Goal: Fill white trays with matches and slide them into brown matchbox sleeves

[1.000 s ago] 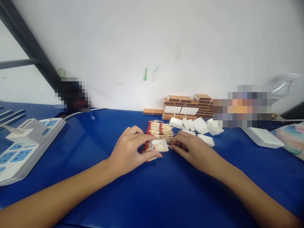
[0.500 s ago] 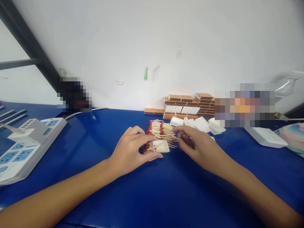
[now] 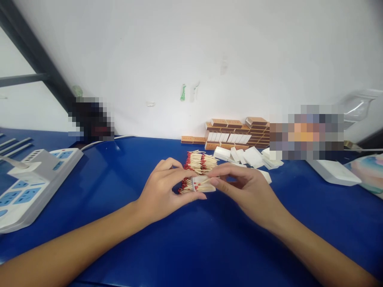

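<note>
While left hand (image 3: 163,187) pinches the tray (image 3: 209,189) by its left end, right hand (image 3: 248,187) seemingly nips matches (image 3: 200,183) just above it | tray judged light, flimsy card | hold by side walls

**On my blue bench**

My bench (image 3: 191,239) carries a heap of red-tipped matches (image 3: 202,162) at 12 o'clock, loose white trays (image 3: 253,156) at 1, stacked brown sleeves (image 3: 236,133) just behind them, a power strip (image 3: 32,187) at 9 and a flat white box (image 3: 335,172) at 2.
</note>
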Demonstrator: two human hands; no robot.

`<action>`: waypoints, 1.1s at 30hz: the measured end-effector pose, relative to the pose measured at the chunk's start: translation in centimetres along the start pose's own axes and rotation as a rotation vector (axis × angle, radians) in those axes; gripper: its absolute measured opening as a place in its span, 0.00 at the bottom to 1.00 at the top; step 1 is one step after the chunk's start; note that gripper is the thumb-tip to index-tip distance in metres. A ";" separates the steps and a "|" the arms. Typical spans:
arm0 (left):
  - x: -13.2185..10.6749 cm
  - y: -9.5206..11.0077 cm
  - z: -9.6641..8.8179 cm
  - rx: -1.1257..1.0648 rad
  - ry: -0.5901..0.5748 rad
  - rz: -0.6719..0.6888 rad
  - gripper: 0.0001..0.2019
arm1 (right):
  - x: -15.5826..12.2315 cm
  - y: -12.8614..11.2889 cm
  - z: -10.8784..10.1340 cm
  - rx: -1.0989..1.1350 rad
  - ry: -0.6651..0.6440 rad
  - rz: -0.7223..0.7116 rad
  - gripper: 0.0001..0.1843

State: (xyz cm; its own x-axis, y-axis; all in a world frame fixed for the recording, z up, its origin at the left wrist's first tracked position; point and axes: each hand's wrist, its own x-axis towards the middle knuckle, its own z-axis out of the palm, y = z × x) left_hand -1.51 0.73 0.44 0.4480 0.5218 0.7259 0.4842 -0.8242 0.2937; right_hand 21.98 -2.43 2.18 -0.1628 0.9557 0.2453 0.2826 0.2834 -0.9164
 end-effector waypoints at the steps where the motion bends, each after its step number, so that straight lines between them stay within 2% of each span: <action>1: 0.0 0.1 0.0 -0.006 0.016 -0.002 0.23 | -0.1 0.2 0.3 -0.011 0.002 -0.006 0.11; 5: 0.2 0.1 -0.1 -0.022 0.066 -0.037 0.22 | 0.0 0.4 0.3 -0.091 0.020 -0.008 0.13; 9: 0.5 -0.3 -0.3 -0.014 0.081 -0.114 0.20 | 0.5 0.8 -1.4 -0.301 0.099 -0.069 0.12; 14: 0.5 -0.7 -0.4 0.021 0.084 -0.095 0.19 | 0.9 2.1 -2.9 -0.651 -0.098 -0.056 0.06; 19: 0.3 -0.5 -0.2 0.019 0.068 -0.123 0.20 | 0.8 2.7 -2.7 -0.736 -0.248 0.047 0.07; 22: 0.3 -0.6 -0.1 0.022 0.038 -0.129 0.20 | 0.8 2.6 -3.0 -0.768 -0.279 0.038 0.08; 25: 0.3 -0.8 0.0 0.022 -0.004 -0.120 0.21 | 0.9 2.3 -4.0 -0.790 -0.256 -0.003 0.07; 28: 0.2 -1.0 0.1 0.029 -0.041 -0.119 0.20 | 1.0 1.7 -4.5 -0.780 -0.156 -0.079 0.06; 31: 0.1 -0.8 0.1 0.029 -0.067 -0.111 0.19 | 0.9 1.2 -3.4 -0.773 -0.018 -0.251 0.05; 33: 0.0 -0.5 0.2 0.026 -0.074 -0.095 0.20 | 0.6 1.0 -1.9 -0.793 0.004 -0.383 0.04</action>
State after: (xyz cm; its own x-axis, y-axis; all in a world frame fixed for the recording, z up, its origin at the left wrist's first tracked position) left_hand -1.59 1.20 0.18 0.4530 0.6131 0.6472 0.5458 -0.7647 0.3424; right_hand 24.01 -1.44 2.02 -0.3782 0.7836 0.4929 0.7828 0.5549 -0.2815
